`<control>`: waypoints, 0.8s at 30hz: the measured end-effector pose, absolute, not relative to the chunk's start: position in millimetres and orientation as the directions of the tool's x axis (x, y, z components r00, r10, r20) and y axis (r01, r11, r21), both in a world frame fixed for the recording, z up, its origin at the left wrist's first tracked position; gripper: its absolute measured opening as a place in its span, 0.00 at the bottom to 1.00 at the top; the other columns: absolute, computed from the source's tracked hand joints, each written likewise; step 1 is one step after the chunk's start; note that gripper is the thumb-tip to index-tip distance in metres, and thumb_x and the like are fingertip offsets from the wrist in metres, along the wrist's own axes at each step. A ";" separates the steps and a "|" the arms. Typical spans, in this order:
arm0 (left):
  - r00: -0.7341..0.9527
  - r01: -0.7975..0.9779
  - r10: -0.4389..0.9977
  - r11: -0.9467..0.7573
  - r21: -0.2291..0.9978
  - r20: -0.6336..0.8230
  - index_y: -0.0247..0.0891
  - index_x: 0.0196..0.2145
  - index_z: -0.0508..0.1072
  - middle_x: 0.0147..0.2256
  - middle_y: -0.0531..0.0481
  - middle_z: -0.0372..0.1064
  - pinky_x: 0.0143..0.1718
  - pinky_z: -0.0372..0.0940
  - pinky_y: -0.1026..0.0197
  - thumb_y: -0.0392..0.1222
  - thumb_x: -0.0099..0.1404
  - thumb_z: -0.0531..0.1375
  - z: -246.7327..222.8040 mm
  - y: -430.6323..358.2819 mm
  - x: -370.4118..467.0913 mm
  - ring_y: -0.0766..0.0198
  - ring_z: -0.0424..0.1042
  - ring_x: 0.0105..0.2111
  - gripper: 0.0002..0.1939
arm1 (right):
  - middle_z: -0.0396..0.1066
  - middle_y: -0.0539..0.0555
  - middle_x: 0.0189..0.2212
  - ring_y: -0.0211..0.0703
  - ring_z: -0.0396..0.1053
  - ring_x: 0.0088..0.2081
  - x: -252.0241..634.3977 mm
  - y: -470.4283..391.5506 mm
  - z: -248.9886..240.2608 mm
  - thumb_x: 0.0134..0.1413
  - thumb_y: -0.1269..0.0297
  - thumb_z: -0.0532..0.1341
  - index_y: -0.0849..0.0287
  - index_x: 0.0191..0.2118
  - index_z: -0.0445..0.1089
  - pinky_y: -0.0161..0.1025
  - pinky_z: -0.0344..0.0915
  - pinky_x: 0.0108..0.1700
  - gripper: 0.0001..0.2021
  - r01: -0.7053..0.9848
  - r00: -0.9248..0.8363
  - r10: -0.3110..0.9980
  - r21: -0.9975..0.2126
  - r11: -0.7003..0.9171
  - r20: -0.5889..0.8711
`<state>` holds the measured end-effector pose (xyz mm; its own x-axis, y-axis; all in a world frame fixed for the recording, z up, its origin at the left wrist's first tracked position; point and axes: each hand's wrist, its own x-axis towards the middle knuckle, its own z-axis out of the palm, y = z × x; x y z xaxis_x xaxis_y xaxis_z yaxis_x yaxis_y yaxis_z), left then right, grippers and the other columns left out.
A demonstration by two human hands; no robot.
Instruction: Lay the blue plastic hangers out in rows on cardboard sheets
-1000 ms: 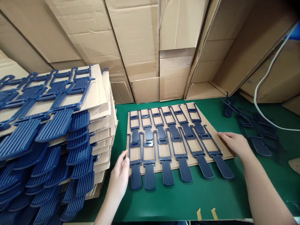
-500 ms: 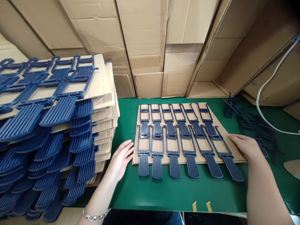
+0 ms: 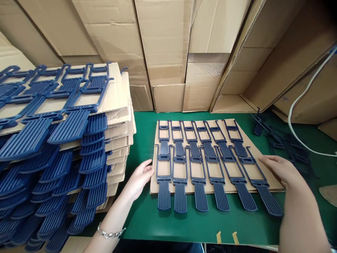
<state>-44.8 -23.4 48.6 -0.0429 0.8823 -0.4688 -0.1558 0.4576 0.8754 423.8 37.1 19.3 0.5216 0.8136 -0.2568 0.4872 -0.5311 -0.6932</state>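
Note:
On the green table lies a tan cardboard sheet [image 3: 197,171] with two rows of dark blue plastic frames, each with a ribbed tongue. The near row's tongues [image 3: 200,200] stick out past the sheet's front edge. My left hand [image 3: 139,180] holds the sheet's left edge, fingers at the rim and thumb underneath or hidden. At the right edge my right hand [image 3: 280,168] grips the same sheet, its thumb side over the border and the other fingers mostly out of sight.
A tall stack of cardboard sheets [image 3: 119,138] layered with the same blue parts stands at the left. Loose dark parts [image 3: 289,147] lie at the right, near a white cable [image 3: 296,102]. Cardboard walls [image 3: 163,45] close off the back. Yellow tape bits [image 3: 235,238] mark the front edge.
The sheet with its parts looks slightly larger and nearer to me, and both hands have moved with it. My left fingers have closed in on its edge. The view has shifted a little.

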 end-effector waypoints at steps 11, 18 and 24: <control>0.167 -0.284 0.877 0.480 0.830 -0.450 0.38 0.55 0.52 0.43 0.41 0.69 0.39 0.66 0.56 0.39 0.55 0.60 46.9 -30.0 -35.2 0.54 0.70 0.42 0.32 | 0.70 0.61 0.31 0.52 0.69 0.26 420.0 36.7 36.0 0.40 0.64 0.63 0.55 0.49 0.59 0.44 0.66 0.28 0.26 -0.042 0.355 0.724 -0.784 -0.620 -0.592; 0.141 -0.304 0.887 0.461 0.834 -0.439 0.35 0.54 0.53 0.37 0.42 0.71 0.37 0.67 0.57 0.36 0.53 0.61 59.6 -26.9 -29.7 0.55 0.72 0.39 0.32 | 0.70 0.61 0.31 0.51 0.69 0.25 419.6 34.2 57.7 0.43 0.66 0.60 0.55 0.53 0.58 0.44 0.65 0.27 0.27 -0.080 0.379 0.739 -0.816 -0.573 -0.556; 0.157 -0.298 0.891 0.455 0.839 -0.427 0.37 0.55 0.52 0.38 0.43 0.70 0.37 0.68 0.58 0.34 0.55 0.60 80.3 -29.3 -33.0 0.57 0.71 0.39 0.32 | 0.70 0.60 0.32 0.50 0.69 0.26 424.8 33.2 77.5 0.45 0.67 0.59 0.53 0.54 0.59 0.43 0.65 0.29 0.26 -0.073 0.388 0.744 -0.823 -0.563 -0.544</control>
<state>-33.0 -29.3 80.3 0.1574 0.8907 -0.4266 -0.2976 0.4546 0.8395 424.8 33.2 77.5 0.3876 0.7441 -0.5441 -0.0735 -0.5635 -0.8229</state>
